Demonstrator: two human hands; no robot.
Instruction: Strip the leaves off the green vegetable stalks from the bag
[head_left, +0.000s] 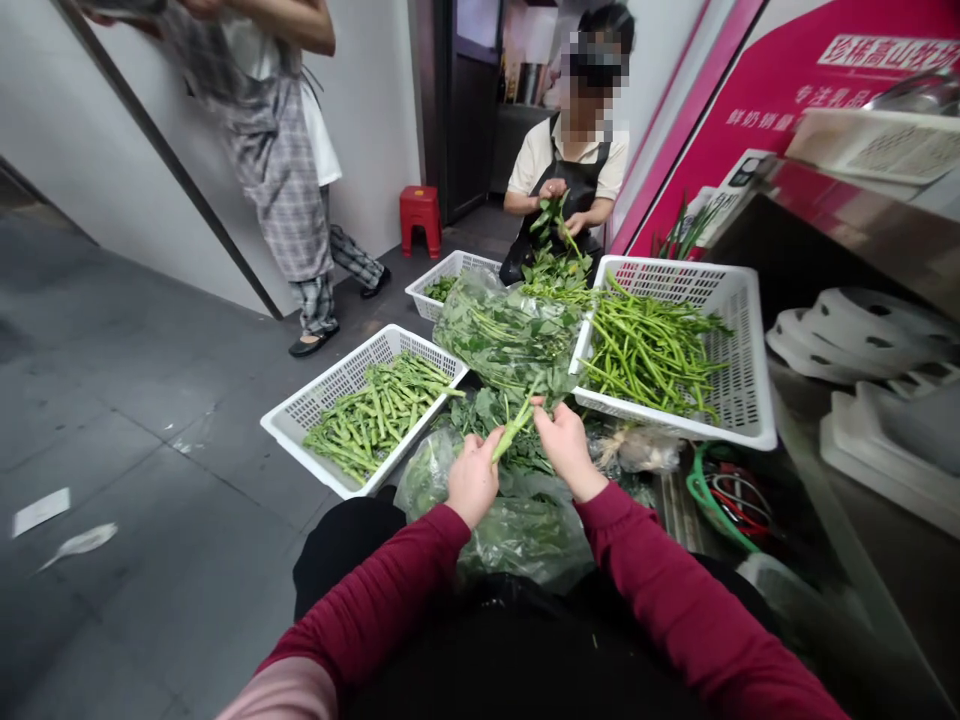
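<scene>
My left hand (pixel 474 480) is closed around the lower end of a thick green vegetable stem (pixel 514 432). At the stem's upper end, the fingers of my right hand (pixel 564 446) pinch it. Below both hands lies a clear plastic bag (pixel 525 540) with dark leafy greens in it. A white perforated basket (pixel 289 430) on the left holds a heap of thick cut stems (pixel 379 415). Another white basket (pixel 754 360), to the right, contains long thin green stalks (pixel 649 350). Beyond my hands is a second bag of leafy greens (pixel 510 325).
Opposite me a seated person (pixel 574 150) handles leafy stalks, with a smaller white basket (pixel 416 292) beside them. Someone in a checked apron (pixel 262 170) stands at the left. A red stool (pixel 420 212) is by the doorway; a green basket (pixel 701 490) sits at right.
</scene>
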